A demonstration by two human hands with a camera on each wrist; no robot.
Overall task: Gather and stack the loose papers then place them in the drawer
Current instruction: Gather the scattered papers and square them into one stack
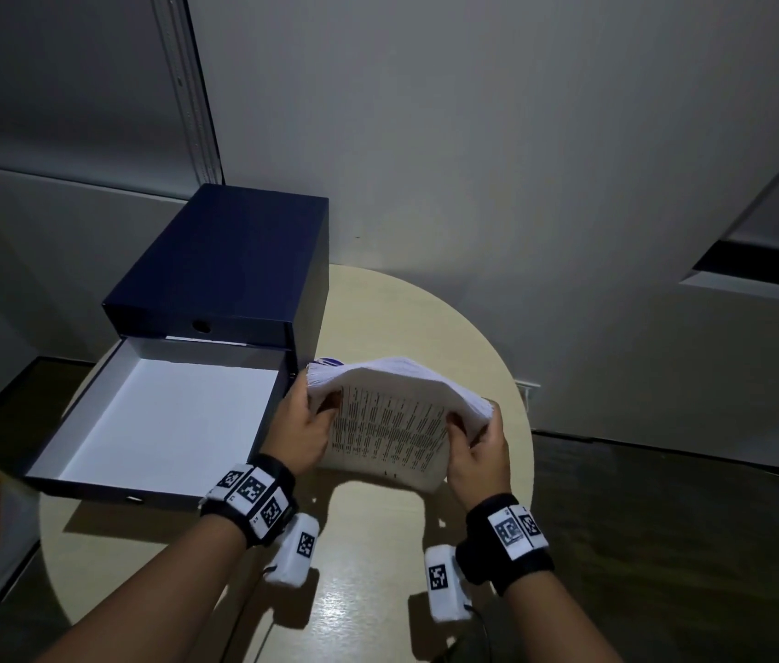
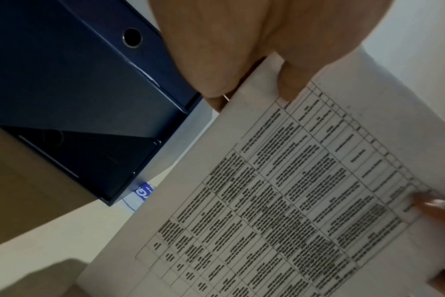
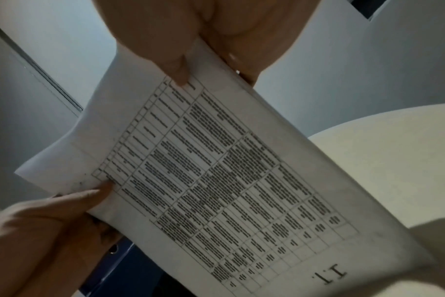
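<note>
Gripping paper stack (image 1: 392, 418) at 2 opposite edges: left hand (image 1: 299, 430), right hand (image 1: 478, 452) both pinching. Stack is sagging, seeming floppy, fairly heavy; open drawer (image 1: 148, 423) is waiting beside.

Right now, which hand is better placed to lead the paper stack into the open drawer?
Left. The left hand grips the paper stack on the side beside the open drawer; the right hand holds the far edge.
</note>
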